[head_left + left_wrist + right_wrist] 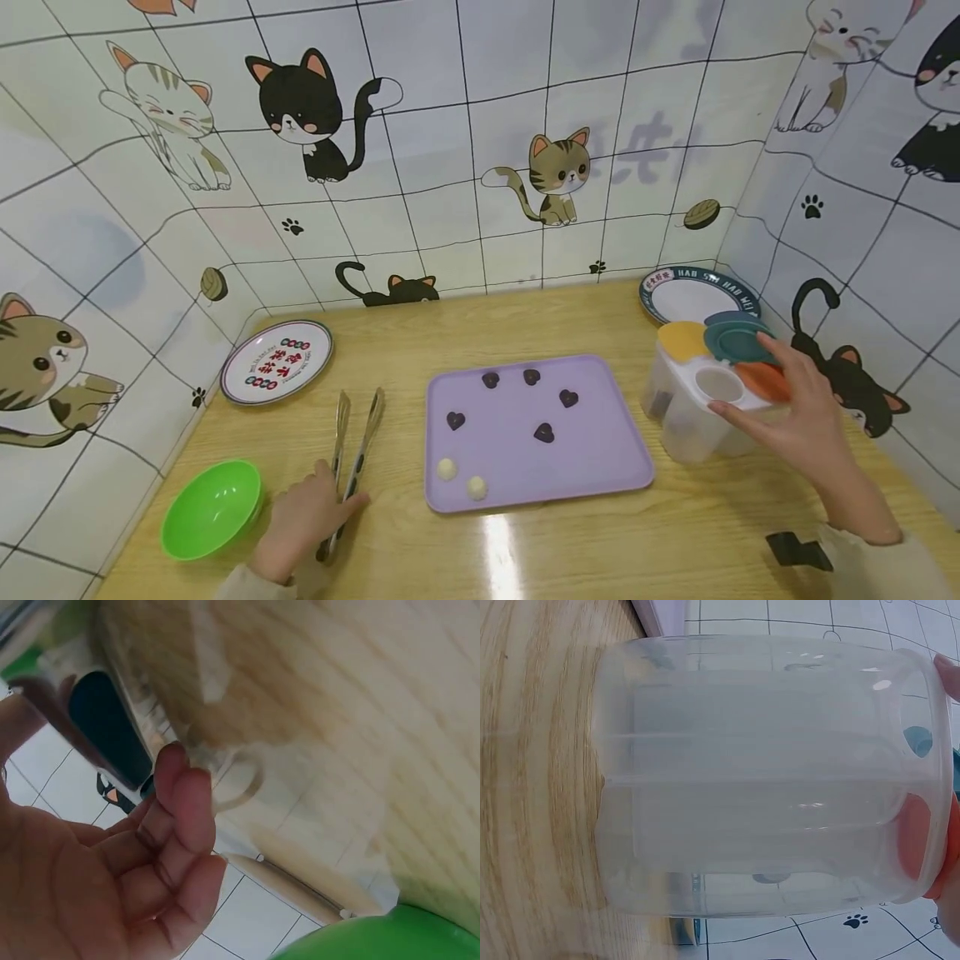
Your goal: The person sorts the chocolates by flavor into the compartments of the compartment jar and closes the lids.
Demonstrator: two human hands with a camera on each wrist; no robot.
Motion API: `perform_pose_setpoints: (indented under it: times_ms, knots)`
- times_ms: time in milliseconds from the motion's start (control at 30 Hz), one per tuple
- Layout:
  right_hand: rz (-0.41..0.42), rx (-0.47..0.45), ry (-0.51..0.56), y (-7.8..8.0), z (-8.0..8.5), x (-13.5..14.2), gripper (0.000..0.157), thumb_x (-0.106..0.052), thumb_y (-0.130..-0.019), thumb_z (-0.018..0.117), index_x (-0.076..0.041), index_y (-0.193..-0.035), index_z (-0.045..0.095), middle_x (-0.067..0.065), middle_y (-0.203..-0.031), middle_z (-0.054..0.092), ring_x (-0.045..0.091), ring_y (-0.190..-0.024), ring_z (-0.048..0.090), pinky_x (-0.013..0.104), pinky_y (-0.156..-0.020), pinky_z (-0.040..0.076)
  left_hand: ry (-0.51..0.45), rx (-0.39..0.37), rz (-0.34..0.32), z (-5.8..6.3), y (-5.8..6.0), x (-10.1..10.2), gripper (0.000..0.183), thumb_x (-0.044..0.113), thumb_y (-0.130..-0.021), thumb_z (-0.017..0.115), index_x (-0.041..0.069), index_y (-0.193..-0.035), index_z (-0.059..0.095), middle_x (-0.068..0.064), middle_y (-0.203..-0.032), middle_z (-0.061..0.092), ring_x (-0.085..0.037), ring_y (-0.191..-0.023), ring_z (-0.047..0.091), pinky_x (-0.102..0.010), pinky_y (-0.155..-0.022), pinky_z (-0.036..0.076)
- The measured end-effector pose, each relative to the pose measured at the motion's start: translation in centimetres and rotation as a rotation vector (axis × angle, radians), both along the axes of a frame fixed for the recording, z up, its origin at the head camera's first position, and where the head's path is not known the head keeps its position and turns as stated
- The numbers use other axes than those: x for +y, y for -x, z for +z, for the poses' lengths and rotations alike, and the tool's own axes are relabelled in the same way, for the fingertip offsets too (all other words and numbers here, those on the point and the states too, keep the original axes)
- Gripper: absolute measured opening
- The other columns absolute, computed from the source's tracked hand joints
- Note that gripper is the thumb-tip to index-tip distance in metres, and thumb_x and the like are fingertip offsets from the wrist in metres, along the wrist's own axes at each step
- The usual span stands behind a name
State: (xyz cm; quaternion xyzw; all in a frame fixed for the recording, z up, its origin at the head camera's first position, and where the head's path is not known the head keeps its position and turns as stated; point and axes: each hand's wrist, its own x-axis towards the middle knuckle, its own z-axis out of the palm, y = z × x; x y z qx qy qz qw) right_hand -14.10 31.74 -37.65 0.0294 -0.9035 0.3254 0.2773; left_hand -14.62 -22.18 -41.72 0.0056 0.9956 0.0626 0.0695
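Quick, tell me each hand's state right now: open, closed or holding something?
Left hand: closed, fingers curled round the tongs.
Right hand: open, spread over the container, fingertips at the teal lid.

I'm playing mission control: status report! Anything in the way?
Left fingers around tongs. Right fingers gripping coloured-lid container. Green bowl nearby, seemingly not blocking.

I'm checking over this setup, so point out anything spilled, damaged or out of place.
Nothing looks spilled or damaged. Only the clear container stands out, mildly: a round opening in its top is uncovered, though an orange lid sits right beside it.
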Motion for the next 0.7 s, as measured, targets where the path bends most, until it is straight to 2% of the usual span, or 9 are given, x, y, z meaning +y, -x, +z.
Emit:
perform_pose_setpoints:
  times_ms: [167, 267, 433, 567, 700]
  knots:
    - [-0.008, 0.005, -0.009, 0.1, -0.1, -0.1, 0.097, -0.019, -0.058, 0.081, -0.018, -0.139, 0.028, 0.026, -0.132, 0.034, 0.045, -0.115, 0.03, 0.061, -0.092, 0.017, -0.011, 0.006, 0.002, 0.0, 0.2, -0.3, 0.049, 0.039, -0.076, 0.065, -0.004, -0.081, 0.043, -0.01, -0.06, 0.052, -0.022, -0.05, 0.051, -0.036, -0.043, 0.039]
    - [-0.012, -0.004, -0.009, 0.1, -0.1, -0.1, 0.096, -0.02, -0.059, 0.08, -0.018, -0.14, 0.027, 0.025, -0.133, 0.033, 0.045, -0.115, 0.029, 0.061, -0.094, 0.016, -0.045, -0.003, 0.025, 0.1, 0.1, -0.5, 0.039, 0.033, -0.077, 0.064, 0.0, -0.076, 0.044, -0.007, -0.059, 0.048, -0.019, -0.048, 0.047, -0.033, -0.04, 0.035]
    - [-0.015, -0.022, -0.006, 0.2, -0.1, -0.1, 0.096, -0.022, -0.06, 0.08, -0.018, -0.14, 0.026, 0.026, -0.133, 0.033, 0.045, -0.115, 0.029, 0.061, -0.094, 0.014, -0.095, 0.055, 0.083, 0.5, -0.2, -1.2, 0.035, 0.03, -0.079, 0.061, -0.002, -0.075, 0.046, -0.009, -0.061, 0.048, -0.019, -0.05, 0.045, -0.033, -0.04, 0.034]
    - [-0.013, -0.028, -0.002, 0.2, -0.3, 0.0, 0.096, -0.022, -0.06, 0.08, -0.018, -0.14, 0.026, 0.026, -0.133, 0.034, 0.045, -0.115, 0.029, 0.061, -0.096, 0.013, -0.11, 0.119, 0.115, 0.9, -0.4, -1.7, 0.038, 0.029, -0.083, 0.058, -0.009, -0.084, 0.053, -0.013, -0.07, 0.049, -0.02, -0.053, 0.046, -0.032, -0.041, 0.035]
    - [-0.006, -0.014, 0.004, 0.1, -0.4, 0.0, 0.096, -0.022, -0.06, 0.08, -0.019, -0.14, 0.027, 0.026, -0.131, 0.035, 0.044, -0.114, 0.03, 0.06, -0.097, 0.013, -0.112, 0.176, 0.122, 1.3, -0.9, -1.9, 0.043, 0.032, -0.085, 0.056, -0.009, -0.099, 0.056, -0.016, -0.08, 0.053, -0.02, -0.057, 0.049, -0.032, -0.042, 0.036]
